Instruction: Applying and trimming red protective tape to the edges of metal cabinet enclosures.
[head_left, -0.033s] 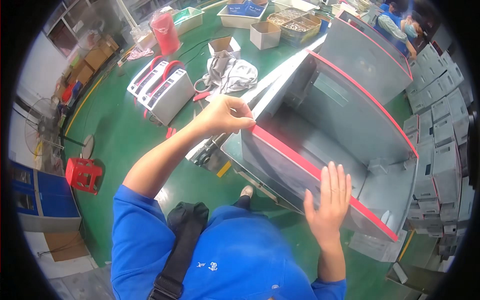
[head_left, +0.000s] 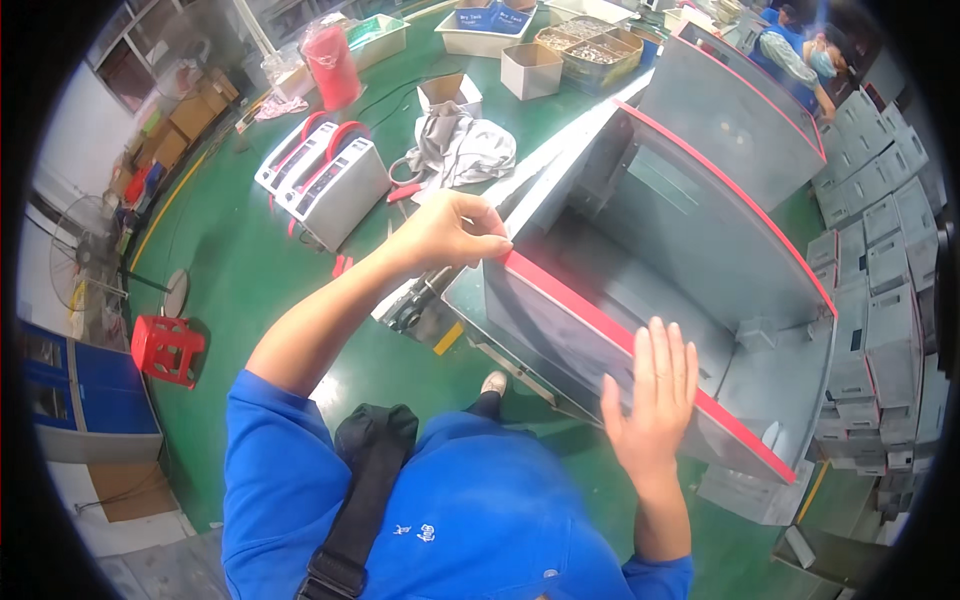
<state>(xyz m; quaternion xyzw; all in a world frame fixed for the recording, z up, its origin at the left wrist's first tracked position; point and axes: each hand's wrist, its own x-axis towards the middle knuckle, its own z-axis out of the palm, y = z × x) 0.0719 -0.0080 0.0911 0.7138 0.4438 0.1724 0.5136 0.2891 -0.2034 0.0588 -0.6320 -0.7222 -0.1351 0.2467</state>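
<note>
We stand over an open grey metal box (head_left: 700, 222) that rests on its surface (head_left: 463, 297), its near wall (head_left: 560, 338) toward us. The red strip (head_left: 580, 302), which looks like tape, lies along the top edge of that wall, from the left corner down to the far right one.

Our left hand (head_left: 455, 232) has thumb and fingertips pinched together at the strip's left end. Our right hand (head_left: 652, 400) is open and flat, fingers straight and held close, lying across the strip past the middle of the edge; whether it presses or only hovers, we cannot tell.

The step in hand seems to be seating the strip on the edge. To do it well, we anchor the left corner with that pinch, so the end neither lifts nor skews. We smooth with the pads of the right fingers, from the pinched end toward the free corner, under even pressure, so that no bubble or crease is trapped. We watch that the strip overlaps the edge equally, and press lightly near the corner, where bare metal could nick a fingertip.
</note>
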